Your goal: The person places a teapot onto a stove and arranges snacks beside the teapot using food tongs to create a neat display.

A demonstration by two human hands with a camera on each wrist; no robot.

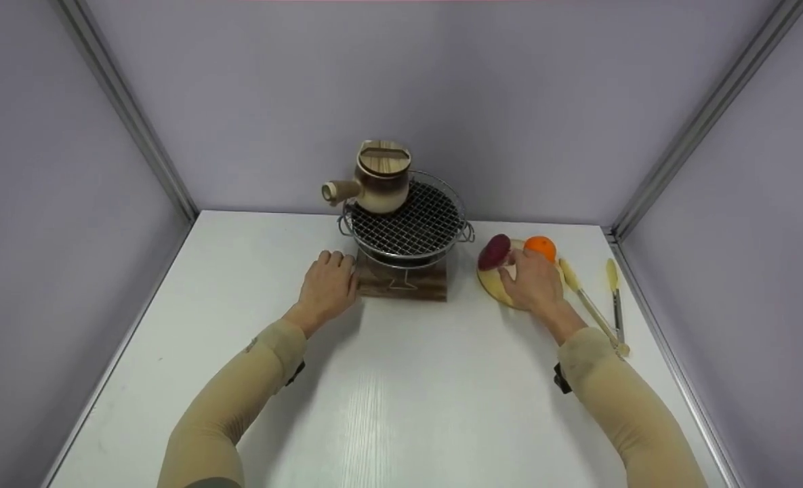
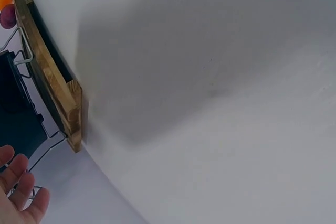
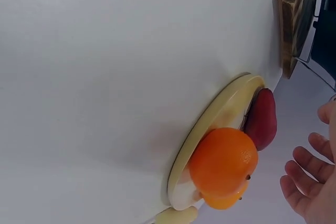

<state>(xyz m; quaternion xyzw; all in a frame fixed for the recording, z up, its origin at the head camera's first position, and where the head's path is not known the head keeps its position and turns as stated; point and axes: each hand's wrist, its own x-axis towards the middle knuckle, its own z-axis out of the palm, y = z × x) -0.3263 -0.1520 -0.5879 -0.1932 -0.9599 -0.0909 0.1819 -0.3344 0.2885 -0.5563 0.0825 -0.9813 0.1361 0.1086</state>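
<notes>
My left hand is beside the wooden base of a small tabletop grill, its fingers loosely bent with nothing in them. Over a round pale plate hovers my right hand, fingers relaxed and parted. A purple-red sweet potato lies on the plate near its fingertips. In the right wrist view, an orange and a second orange partly behind it share the plate; no contact with the hand shows there.
On the wire rack of the grill stands a brown-and-cream side-handled pot with a wooden lid. Yellow-tipped tongs lie spread right of the plate. Grey-white partitions enclose the white table behind and at both sides.
</notes>
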